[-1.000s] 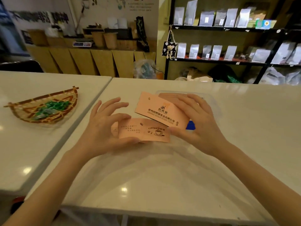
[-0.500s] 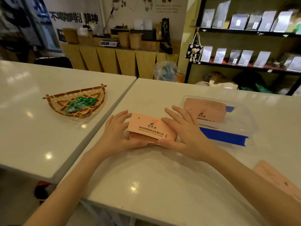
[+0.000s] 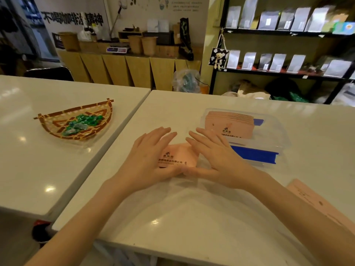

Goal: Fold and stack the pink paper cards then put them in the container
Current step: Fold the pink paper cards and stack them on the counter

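A folded pink paper card (image 3: 179, 155) lies flat on the white table, printed side up. My left hand (image 3: 148, 160) presses on its left part with fingers spread. My right hand (image 3: 213, 160) presses on its right part, fingers also spread flat; both thumbs meet at its near edge. Just to the right stands a clear plastic container (image 3: 276, 131) with a blue clip, holding a stack of folded pink cards (image 3: 228, 124). More unfolded pink cards (image 3: 315, 202) lie at the right near my right forearm.
A woven bamboo basket (image 3: 57, 123) with green wrapped candies sits on the neighbouring white table (image 3: 38, 169) to the left, across a narrow gap. Shelves with pouches and a wooden counter stand behind the tables.
The card was held up and folded between both hands; now it lies flat on the table with both palms pressing it down. The view has shifted left and back.
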The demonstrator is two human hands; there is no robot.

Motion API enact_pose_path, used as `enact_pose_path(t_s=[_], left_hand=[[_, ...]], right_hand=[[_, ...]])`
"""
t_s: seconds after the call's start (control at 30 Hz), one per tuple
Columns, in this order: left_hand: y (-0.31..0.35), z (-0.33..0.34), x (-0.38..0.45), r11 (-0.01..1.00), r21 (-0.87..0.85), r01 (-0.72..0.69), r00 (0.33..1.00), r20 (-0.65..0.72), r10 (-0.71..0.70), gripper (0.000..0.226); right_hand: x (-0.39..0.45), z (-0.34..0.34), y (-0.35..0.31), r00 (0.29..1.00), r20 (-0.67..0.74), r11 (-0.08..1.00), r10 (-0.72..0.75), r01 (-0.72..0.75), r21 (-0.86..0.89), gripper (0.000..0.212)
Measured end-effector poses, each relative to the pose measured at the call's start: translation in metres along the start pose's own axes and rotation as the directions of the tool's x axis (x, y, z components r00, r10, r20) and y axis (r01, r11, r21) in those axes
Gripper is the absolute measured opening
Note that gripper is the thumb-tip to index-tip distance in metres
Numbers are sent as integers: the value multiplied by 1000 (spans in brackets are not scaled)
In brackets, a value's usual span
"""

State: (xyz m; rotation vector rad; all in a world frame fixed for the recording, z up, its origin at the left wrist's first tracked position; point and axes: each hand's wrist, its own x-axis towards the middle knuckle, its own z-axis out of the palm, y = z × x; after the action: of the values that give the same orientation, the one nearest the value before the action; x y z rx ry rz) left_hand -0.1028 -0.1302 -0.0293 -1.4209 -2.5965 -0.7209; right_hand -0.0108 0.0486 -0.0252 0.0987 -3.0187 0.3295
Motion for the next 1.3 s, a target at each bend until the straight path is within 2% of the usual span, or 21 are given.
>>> enact_pose_path(t_s=[0.13,0.27,0.4,0.63,0.7,0.8,0.9,1.0,1.17,1.3], left_hand=[[43,8,13,988,-2,-157,986,49,157,85],[78,24,32,960,-110,-256,957,114,268,78],[116,44,47,916,-237,-325,909,188,371,81],[157,81,63,869,-284,-405,802,346,487,81],[166,91,68,853,-294,-431,765,383,518,78],[176,106,75,840,-262,-475,725,424,542,75],[181,119,77,828,-203,-522,698,457,552,72],[185,125,78,829,-208,-519,682,484,548,71],[190,127,78,837,-206,-507,716,439,542,72],[188,125,77,829,-171,-533,728,407,552,71]], right_hand=[[-24,-14,12,994,-99,994,48,-38,106,72],[-59,-24,34,955,-278,991,103,-74,113,70],[-104,-34,51,901,-358,967,245,-202,154,65],[-184,-32,71,816,-296,868,496,-470,160,82],[-202,-32,74,797,-237,831,556,-533,158,97],[-224,-27,80,791,-82,795,607,-606,37,110],[-237,-18,82,760,-14,760,649,-649,-33,100],[-246,-15,83,751,-70,751,657,-660,-32,86],[-252,-16,83,731,-132,742,670,-659,122,76],[-248,-18,89,725,-201,753,658,-633,179,72]])
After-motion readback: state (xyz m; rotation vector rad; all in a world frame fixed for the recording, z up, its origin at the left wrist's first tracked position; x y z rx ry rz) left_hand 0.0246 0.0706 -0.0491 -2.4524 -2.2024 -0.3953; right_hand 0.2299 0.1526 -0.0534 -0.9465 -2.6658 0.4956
